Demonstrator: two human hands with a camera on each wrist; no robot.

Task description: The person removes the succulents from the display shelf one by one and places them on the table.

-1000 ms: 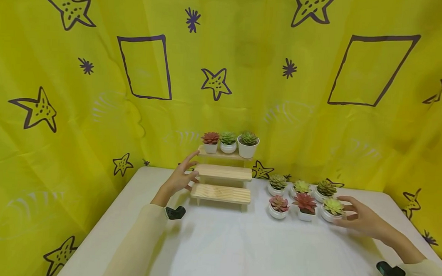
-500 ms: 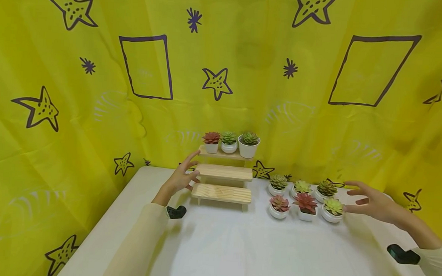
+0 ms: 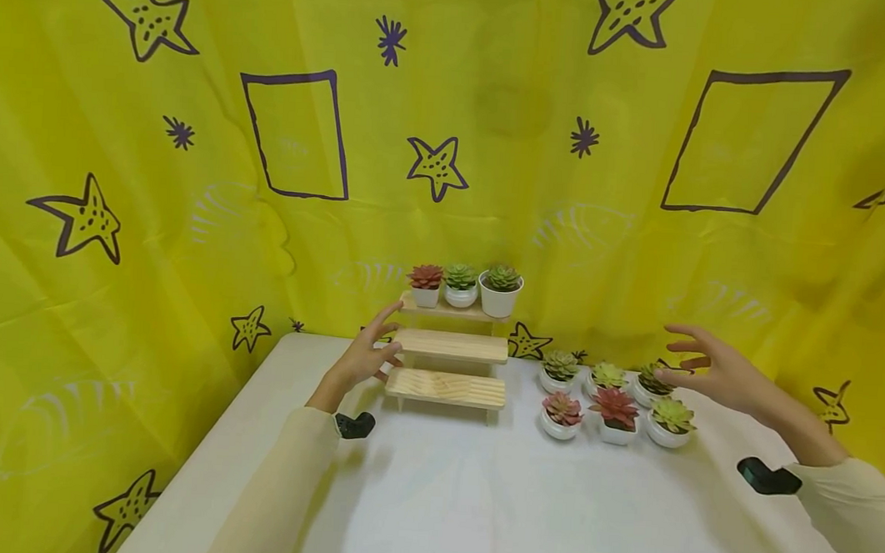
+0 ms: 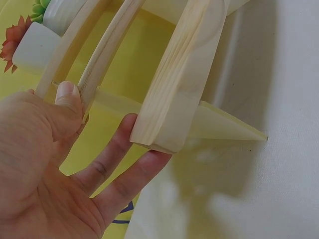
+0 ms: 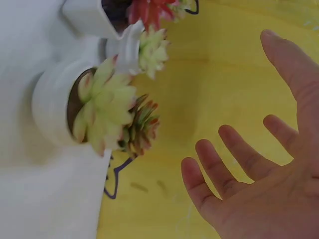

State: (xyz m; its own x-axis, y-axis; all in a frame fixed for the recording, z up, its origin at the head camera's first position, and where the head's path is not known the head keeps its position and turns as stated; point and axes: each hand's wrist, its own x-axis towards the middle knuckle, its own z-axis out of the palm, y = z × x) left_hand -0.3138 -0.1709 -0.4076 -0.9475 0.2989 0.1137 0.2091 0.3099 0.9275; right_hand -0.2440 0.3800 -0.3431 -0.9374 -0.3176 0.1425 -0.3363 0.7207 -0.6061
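Note:
A three-tier wooden display stand [image 3: 450, 344] stands at the middle back. My left hand [image 3: 363, 360] holds its left end: in the left wrist view the thumb [image 4: 67, 99] lies against the middle shelf, and two fingers [image 4: 132, 177] reach the end of the lowest shelf [image 4: 169, 94]. Three potted succulents line the top shelf: red [image 3: 425, 284], green in a round pot [image 3: 460, 284], and green in a taller pot [image 3: 500, 289]. My right hand [image 3: 723, 370], fingers spread and holding nothing, hovers near the dark green succulent [image 3: 650, 383] at the back right of a group.
The group right of the stand also has a grey-green [image 3: 559, 370], a yellow-green [image 3: 606, 379], a pink [image 3: 561, 415], a red [image 3: 615, 415] and a pale yellow succulent [image 3: 671, 422]. A yellow curtain [image 3: 496, 104] hangs behind the white table [image 3: 439, 493].
My right hand has left the pale yellow succulent, drawn away to the right, then moved up and left over the back right of the group. The left hand has stayed at the stand.

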